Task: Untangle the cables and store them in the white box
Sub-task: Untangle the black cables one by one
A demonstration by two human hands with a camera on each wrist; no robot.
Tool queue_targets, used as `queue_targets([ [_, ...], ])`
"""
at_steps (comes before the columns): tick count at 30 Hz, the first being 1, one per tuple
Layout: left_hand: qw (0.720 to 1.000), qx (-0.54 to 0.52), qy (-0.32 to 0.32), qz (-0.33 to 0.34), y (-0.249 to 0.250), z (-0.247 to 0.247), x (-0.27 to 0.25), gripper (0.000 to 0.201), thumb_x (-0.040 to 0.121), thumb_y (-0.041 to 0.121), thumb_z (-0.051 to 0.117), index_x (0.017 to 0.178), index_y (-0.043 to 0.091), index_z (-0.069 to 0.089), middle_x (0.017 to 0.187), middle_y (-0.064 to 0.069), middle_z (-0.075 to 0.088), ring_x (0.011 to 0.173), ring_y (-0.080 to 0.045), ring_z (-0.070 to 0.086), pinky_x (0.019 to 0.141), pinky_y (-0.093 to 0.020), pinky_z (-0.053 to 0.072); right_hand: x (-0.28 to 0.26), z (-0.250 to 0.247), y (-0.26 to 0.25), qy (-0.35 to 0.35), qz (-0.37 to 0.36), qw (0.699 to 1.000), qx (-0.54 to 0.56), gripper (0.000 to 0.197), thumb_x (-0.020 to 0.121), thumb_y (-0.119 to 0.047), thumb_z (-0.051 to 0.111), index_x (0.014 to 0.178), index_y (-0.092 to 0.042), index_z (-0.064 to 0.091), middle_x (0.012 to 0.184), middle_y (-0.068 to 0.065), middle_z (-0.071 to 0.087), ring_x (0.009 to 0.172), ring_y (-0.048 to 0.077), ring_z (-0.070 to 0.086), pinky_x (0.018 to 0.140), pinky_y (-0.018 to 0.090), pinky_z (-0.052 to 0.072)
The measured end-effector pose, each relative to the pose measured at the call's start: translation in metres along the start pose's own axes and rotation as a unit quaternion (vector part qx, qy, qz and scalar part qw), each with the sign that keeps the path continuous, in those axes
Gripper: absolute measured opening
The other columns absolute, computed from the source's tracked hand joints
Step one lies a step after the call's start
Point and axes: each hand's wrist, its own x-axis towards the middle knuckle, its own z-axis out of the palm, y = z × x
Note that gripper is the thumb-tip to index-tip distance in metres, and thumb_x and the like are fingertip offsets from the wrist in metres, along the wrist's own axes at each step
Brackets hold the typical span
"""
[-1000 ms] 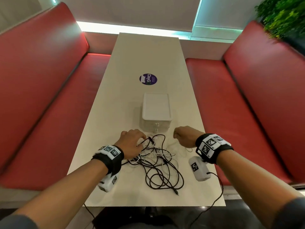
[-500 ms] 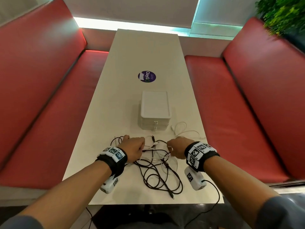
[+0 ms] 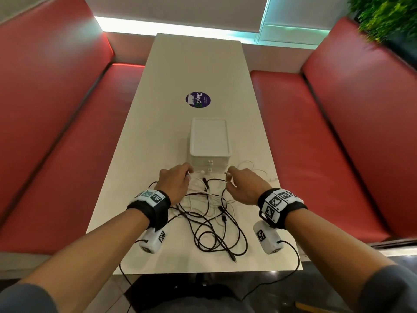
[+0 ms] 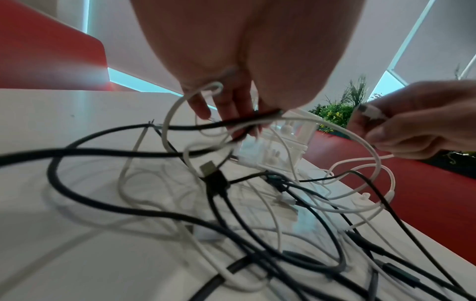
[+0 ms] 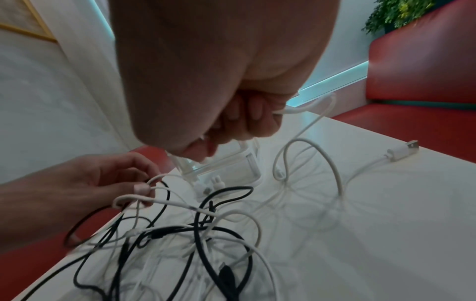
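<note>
A tangle of black and white cables [image 3: 212, 220] lies on the table's near end, in front of the white box [image 3: 209, 141], whose small drawers [image 3: 209, 168] face me and are closed. My left hand [image 3: 188, 173] pinches loops of a white cable [image 5: 152, 190] at the tangle's far left; a black cable [image 4: 247, 120] crosses under its fingers. My right hand [image 3: 230, 177] has its fingers curled round another stretch of white cable [image 5: 306, 107] and pinches its plug end [image 4: 371, 111]. Both hands hover just short of the box.
The white table [image 3: 158, 136] runs away from me between two red benches [image 3: 56, 154]. A purple round sticker [image 3: 198, 99] lies beyond the box. A loose white USB plug [image 5: 401, 150] rests right of the tangle. Green plants [image 3: 388, 16] stand at the back right.
Both hands have moved away from me toward the box, carrying the pinched cables along. The tangle has spread a little.
</note>
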Motion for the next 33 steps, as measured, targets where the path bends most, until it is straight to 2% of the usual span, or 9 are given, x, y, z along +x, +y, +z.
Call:
queue_targets([
  [3, 0.999, 0.04, 0.028, 0.001, 0.0, 0.004, 0.004, 0.032, 0.096, 0.023, 0.052, 0.127, 0.031, 0.054, 0.132, 0.001, 0.051, 0.119, -0.021, 0.051, 0.103, -0.041, 0.031, -0.007, -0.001, -0.005, -0.082, -0.037, 0.996, 0.007, 0.022, 0.092, -0.04, 0.055, 0.076, -0.026, 0.055, 0.061, -0.006, 0.056, 0.059, 0.015, 0.056, 0.056, 0.029, 0.041],
  [7, 0.997, 0.074, 0.037, 0.004, 0.007, 0.007, 0.006, 0.037, 0.094, 0.027, 0.054, 0.131, 0.03, 0.052, 0.141, -0.002, 0.041, 0.127, -0.023, 0.043, 0.107, -0.042, 0.028, -0.014, 0.015, -0.012, -0.232, 0.017, 0.971, -0.05, 0.031, 0.09, -0.049, 0.062, 0.076, -0.021, 0.062, 0.07, -0.004, 0.059, 0.073, 0.021, 0.06, 0.064, 0.028, 0.044],
  [15, 0.995, 0.046, 0.017, 0.086, 0.021, 0.005, -0.004, 0.027, 0.093, 0.022, 0.054, 0.12, 0.024, 0.058, 0.126, 0.003, 0.047, 0.119, -0.019, 0.043, 0.103, -0.038, 0.032, -0.015, 0.054, -0.023, -0.231, 0.116, 0.964, -0.069, 0.034, 0.085, -0.036, 0.074, 0.11, -0.014, 0.064, 0.102, 0.008, 0.066, 0.095, 0.028, 0.065, 0.072, 0.032, 0.051],
  [19, 0.992, -0.025, -0.021, 0.126, 0.026, 0.005, -0.011, 0.019, 0.09, 0.016, 0.056, 0.107, 0.021, 0.062, 0.114, 0.007, 0.055, 0.105, -0.009, 0.045, 0.098, -0.035, 0.04, -0.007, 0.041, -0.024, -0.264, 0.12, 0.957, 0.015, 0.021, 0.088, -0.033, 0.067, 0.084, -0.015, 0.058, 0.08, 0.001, 0.059, 0.073, 0.02, 0.055, 0.064, 0.029, 0.043],
  [22, 0.985, -0.122, -0.074, 0.102, 0.031, 0.005, -0.016, 0.013, 0.09, 0.017, 0.052, 0.098, 0.022, 0.061, 0.095, 0.006, 0.065, 0.087, -0.013, 0.059, 0.083, -0.038, 0.051, -0.004, 0.015, -0.022, -0.287, 0.115, 0.915, 0.26, 0.024, 0.089, -0.031, 0.068, 0.073, -0.018, 0.056, 0.06, -0.004, 0.047, 0.055, 0.013, 0.041, 0.053, 0.028, 0.036],
  [26, 0.95, -0.282, -0.127, 0.043, 0.046, -0.003, -0.023, 0.031, 0.1, 0.043, 0.038, 0.106, 0.023, 0.06, 0.09, 0.0, 0.073, 0.084, -0.015, 0.069, 0.08, -0.033, 0.054, 0.003, -0.022, -0.026, -0.25, 0.082, 0.824, 0.502, 0.011, 0.096, -0.017, 0.06, 0.087, -0.015, 0.065, 0.068, -0.002, 0.049, 0.055, 0.009, 0.032, 0.048, 0.022, 0.026],
  [29, 0.915, -0.35, -0.199, 0.019, 0.06, -0.01, -0.027, 0.048, 0.103, 0.048, 0.037, 0.105, 0.006, 0.059, 0.09, -0.013, 0.075, 0.079, -0.017, 0.071, 0.077, -0.028, 0.055, 0.015, -0.041, -0.03, -0.16, 0.087, 0.786, 0.591, 0.016, 0.104, -0.018, 0.051, 0.094, -0.012, 0.062, 0.068, -0.003, 0.044, 0.055, 0.008, 0.031, 0.047, 0.021, 0.027],
  [31, 0.921, -0.323, -0.215, 0.024, 0.062, -0.009, -0.027, 0.048, 0.105, 0.041, 0.039, 0.098, -0.002, 0.059, 0.08, -0.013, 0.074, 0.07, -0.019, 0.068, 0.074, -0.031, 0.055, 0.021, -0.047, -0.032, -0.092, 0.101, 0.761, 0.634, 0.019, 0.106, -0.02, 0.049, 0.094, -0.011, 0.06, 0.072, -0.002, 0.043, 0.057, 0.009, 0.035, 0.048, 0.02, 0.03],
  [33, 0.946, -0.26, -0.19, 0.043, 0.058, -0.008, -0.024, 0.041, 0.106, 0.037, 0.037, 0.089, 0.006, 0.058, 0.068, -0.003, 0.068, 0.062, -0.012, 0.062, 0.074, -0.035, 0.052, 0.023, -0.049, -0.033, -0.026, 0.113, 0.745, 0.657, 0.019, 0.106, -0.022, 0.048, 0.094, -0.013, 0.06, 0.079, 0.001, 0.049, 0.064, 0.011, 0.046, 0.056, 0.022, 0.038],
])
